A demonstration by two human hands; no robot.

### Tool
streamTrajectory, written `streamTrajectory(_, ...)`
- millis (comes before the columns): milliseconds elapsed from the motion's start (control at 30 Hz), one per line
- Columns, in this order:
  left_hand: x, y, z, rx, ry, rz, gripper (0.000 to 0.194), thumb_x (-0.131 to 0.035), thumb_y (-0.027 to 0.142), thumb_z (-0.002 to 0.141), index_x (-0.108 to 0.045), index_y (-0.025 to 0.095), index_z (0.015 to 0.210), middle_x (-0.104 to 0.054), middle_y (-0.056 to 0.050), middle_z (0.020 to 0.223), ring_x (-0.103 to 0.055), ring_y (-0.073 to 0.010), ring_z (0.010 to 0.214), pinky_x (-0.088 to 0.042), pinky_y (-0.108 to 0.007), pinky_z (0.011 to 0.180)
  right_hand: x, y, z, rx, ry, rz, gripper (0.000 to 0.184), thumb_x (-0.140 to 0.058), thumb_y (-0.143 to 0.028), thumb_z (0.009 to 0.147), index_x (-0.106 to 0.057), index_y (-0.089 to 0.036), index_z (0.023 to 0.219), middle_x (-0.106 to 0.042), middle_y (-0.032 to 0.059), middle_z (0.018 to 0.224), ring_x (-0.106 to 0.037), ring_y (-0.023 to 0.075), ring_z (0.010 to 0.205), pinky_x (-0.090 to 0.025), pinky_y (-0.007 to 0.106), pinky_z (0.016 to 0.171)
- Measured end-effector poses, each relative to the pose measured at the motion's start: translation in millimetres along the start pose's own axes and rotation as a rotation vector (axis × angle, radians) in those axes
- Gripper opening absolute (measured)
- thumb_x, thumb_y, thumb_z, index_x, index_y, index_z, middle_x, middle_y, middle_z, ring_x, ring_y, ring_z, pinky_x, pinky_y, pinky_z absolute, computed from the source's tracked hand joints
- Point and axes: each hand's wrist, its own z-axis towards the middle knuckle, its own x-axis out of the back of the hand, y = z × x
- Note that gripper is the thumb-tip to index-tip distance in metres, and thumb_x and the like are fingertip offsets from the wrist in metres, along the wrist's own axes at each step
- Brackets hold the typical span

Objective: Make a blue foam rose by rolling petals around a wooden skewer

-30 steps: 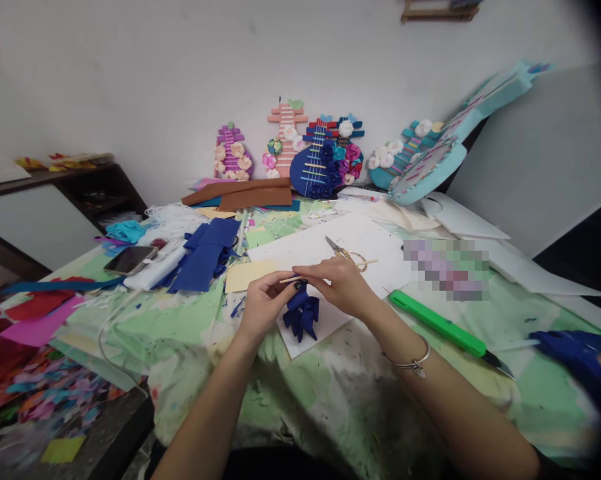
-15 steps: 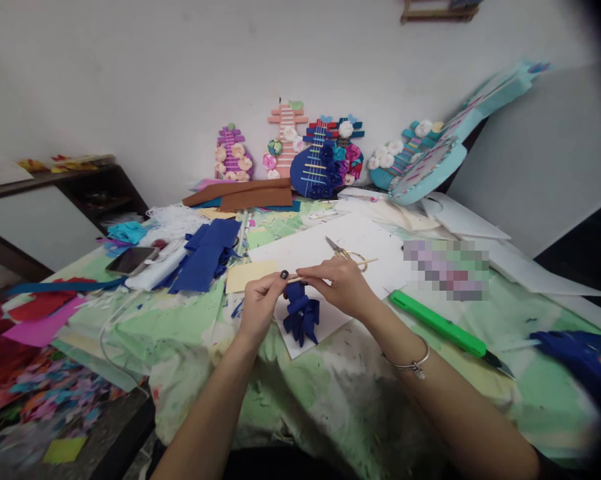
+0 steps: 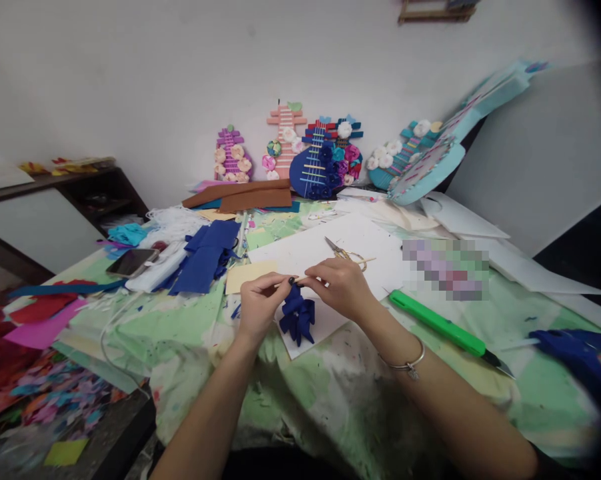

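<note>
You have two hands here, a left hand [image 3: 260,303] and a right hand [image 3: 341,287], with one thin stick [image 3: 302,280] and one folded blue piece [image 3: 298,320]. On your counter [image 3: 195,360] you can count one pair of scissors [image 3: 341,252], one green cutter [image 3: 438,322], one blue tool [image 3: 575,353] and one phone [image 3: 132,262]. You wear one bracelet [image 3: 401,366]. You see at least six instrument shapes [image 3: 308,167]; their overlap hides the exact number.

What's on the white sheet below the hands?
Scissors lie on the sheet; yellow paper overlaps its edge. A blue piece is over its near corner, contact unclear. The left hand and right hand hide part; anything beneath them can't be seen.
</note>
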Motion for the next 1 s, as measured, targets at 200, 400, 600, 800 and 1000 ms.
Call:
streamTrajectory(200, -4.8, 3.5, 2.3, 0.082, 0.012, 0.077, 0.014, -0.068, 0.023, 0.066, -0.075, 0.014, 0.075, -0.072, -0.005, 0.067, -0.059, -0.0121, 0.055, -0.046, -0.022, 0.052, 4.6, 0.3, 2.8, 0.034, 0.018, -0.023, 0.025, -0.047, -0.028, 0.09, -0.067, -0.017, 0.079, -0.065, 0.0053, 0.073, -0.056, 0.017, 0.073, -0.037, 0.031, 0.07)
streamTrajectory(400, -4.7, 2.4, 4.2, 0.132, -0.011, 0.054, 0.019, -0.067, 0.025, 0.069, -0.075, 0.013, 0.082, -0.07, -0.005, 0.066, -0.056, -0.01, 0.052, -0.042, -0.021, 0.049, 7.5, -0.9, 3.8, 0.04, 0.021, -0.017, 0.02, -0.046, -0.013, 0.085, -0.066, -0.017, 0.085, -0.064, 0.0058, 0.077, -0.053, 0.0177, 0.077, -0.036, 0.032, 0.072)
streamTrajectory(600, -5.4, 3.7, 5.3, 0.106, -0.021, -0.012, 0.024, -0.068, 0.023, 0.07, -0.073, 0.014, 0.091, -0.068, -0.003, 0.068, -0.056, -0.0082, 0.055, -0.042, -0.019, 0.052, 9.1, -3.3, 4.0, 0.049, 0.067, -0.044, 0.022, -0.045, -0.018, 0.089, -0.066, -0.017, 0.083, -0.064, 0.0064, 0.074, -0.053, 0.018, 0.076, -0.035, 0.032, 0.071)
streamTrajectory(800, -3.8, 4.5, 7.7, 0.076, -0.072, -0.102, 0.035, -0.07, 0.02, 0.069, -0.067, 0.017, 0.103, -0.065, 0.0, 0.067, -0.055, -0.0075, 0.057, -0.042, -0.018, 0.054, 8.5, -2.5, 3.9, 0.05, 0.044, -0.026, 0.022, -0.044, -0.011, 0.086, -0.066, -0.016, 0.086, -0.063, 0.006, 0.077, -0.051, 0.018, 0.078, -0.033, 0.032, 0.071)
streamTrajectory(1000, -2.7, -0.3, 8.3, 0.14, -0.074, -0.156, 0.013, -0.07, 0.023, 0.069, -0.072, 0.015, 0.078, -0.068, -0.003, 0.071, -0.056, -0.0096, 0.059, -0.041, -0.02, 0.054, 8.5, -2.8, 5.1, 0.054, -0.007, -0.039, 0.027, -0.04, -0.009, 0.088, -0.065, -0.019, 0.088, -0.063, 0.005, 0.078, -0.049, 0.0177, 0.077, -0.03, 0.032, 0.072)
